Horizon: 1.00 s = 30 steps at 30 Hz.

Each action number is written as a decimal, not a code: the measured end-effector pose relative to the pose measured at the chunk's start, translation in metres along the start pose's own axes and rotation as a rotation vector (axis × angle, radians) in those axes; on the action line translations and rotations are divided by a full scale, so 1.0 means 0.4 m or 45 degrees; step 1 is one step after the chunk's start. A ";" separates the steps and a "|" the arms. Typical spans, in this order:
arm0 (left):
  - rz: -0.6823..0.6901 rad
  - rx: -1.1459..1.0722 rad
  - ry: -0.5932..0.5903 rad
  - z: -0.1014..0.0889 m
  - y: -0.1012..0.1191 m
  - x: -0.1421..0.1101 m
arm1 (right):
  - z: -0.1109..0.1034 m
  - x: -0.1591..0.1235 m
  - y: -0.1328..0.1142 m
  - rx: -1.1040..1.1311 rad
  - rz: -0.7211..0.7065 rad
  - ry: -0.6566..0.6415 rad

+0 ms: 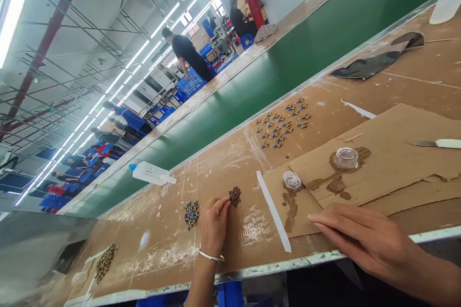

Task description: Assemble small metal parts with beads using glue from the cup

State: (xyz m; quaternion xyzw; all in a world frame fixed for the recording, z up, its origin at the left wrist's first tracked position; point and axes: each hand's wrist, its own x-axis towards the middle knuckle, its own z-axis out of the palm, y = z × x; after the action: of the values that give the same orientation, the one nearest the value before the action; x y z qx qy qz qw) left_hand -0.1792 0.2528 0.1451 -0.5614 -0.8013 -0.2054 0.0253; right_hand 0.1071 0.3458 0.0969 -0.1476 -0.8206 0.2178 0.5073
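My left hand (pixel 213 223), with a bracelet (pixel 211 255) at the wrist, has thumb and forefinger pinched together at the edge of a small pile of dark brown pieces (pixel 235 196). Whatever lies between those fingertips is too small to make out. Left of this hand is a heap of small blue and gold pieces (pixel 191 214). My right hand (pixel 360 237) hovers over the near edge of the cardboard sheet (pixel 389 153), fingertips pressed together; what they hold is hidden. Beyond it stand two small clear dishes, one (pixel 292 181) nearer and one (pixel 346 158) farther, with wet stains around them.
Several blue and gold pieces (pixel 279 127) are spread out farther back. A white bottle (pixel 151 173) lies left, a brassy pile (pixel 105 263) far left. A white-handled knife (pixel 446 143), a toothpick (pixel 355 137) and a dark cloth (pixel 376 63) lie right. A green conveyor belt (pixel 273 69) runs behind.
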 end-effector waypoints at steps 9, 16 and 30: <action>0.230 0.250 0.098 0.002 0.022 -0.017 | -0.008 0.011 -0.008 -0.023 -0.009 -0.023; 0.333 0.491 0.183 0.037 0.155 -0.125 | -0.010 0.016 -0.008 -0.012 0.007 -0.046; 0.199 0.096 0.317 0.086 0.102 -0.202 | -0.013 0.014 -0.011 -0.096 -0.004 -0.051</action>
State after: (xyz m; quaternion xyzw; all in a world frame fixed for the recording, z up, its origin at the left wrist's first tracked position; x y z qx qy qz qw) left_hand -0.1058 0.2047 0.1040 -0.5908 -0.7531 -0.2406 0.1613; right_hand 0.1091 0.3456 0.1056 -0.1608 -0.8385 0.1890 0.4851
